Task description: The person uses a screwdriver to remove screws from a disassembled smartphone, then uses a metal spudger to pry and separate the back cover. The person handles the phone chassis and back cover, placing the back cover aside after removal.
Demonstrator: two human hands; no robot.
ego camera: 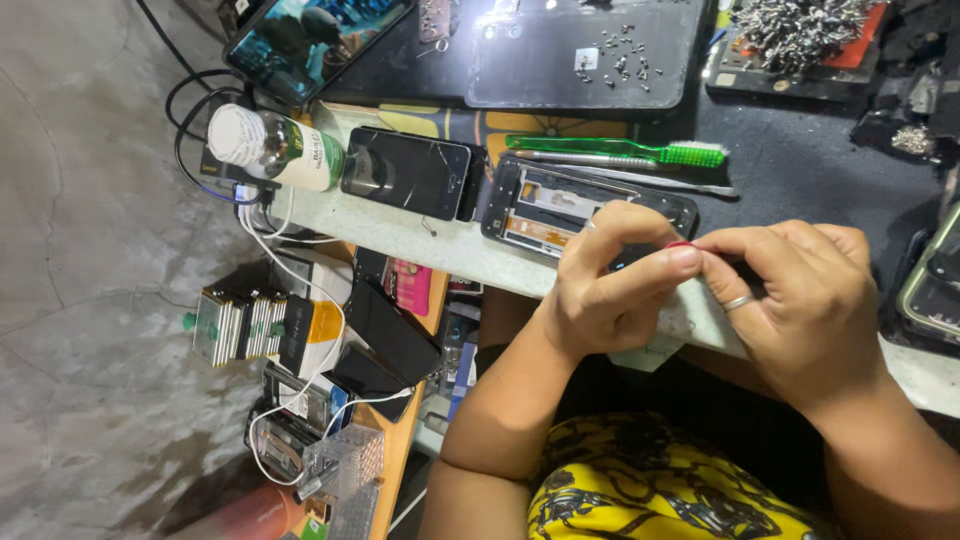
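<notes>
A pale work surface [420,240] runs across the view above a bare grey floor [80,300], and it is crowded with phone-repair clutter. We hold both hands just above its near edge. Our left hand [600,290] is curled, thumb and forefinger closed on a small red-tipped object [681,244] that is mostly hidden, so we cannot tell what it is. Our right hand [800,300], a ring on one finger, is closed narrow too, its fingertips meeting the left hand's at that same object. Directly behind the hands lies an opened phone frame [545,205], its inner parts showing, partly covered by the left fingers. Just left of the frame sits a dark phone with a cracked screen [405,172], and beyond that a white-capped bottle with a green label [275,148] lies on its side. A green toothbrush [620,150] rests just above the frame, with thin metal tools beside it. Farther back, a black tray [580,50] holds a scatter of small screws [620,60]. Below the surface's left end, a lower shelf carries a stack of batteries [235,325], white cables [300,300] and more dark phones [390,335]. A yellow patterned garment [650,480] shows at bottom.
</notes>
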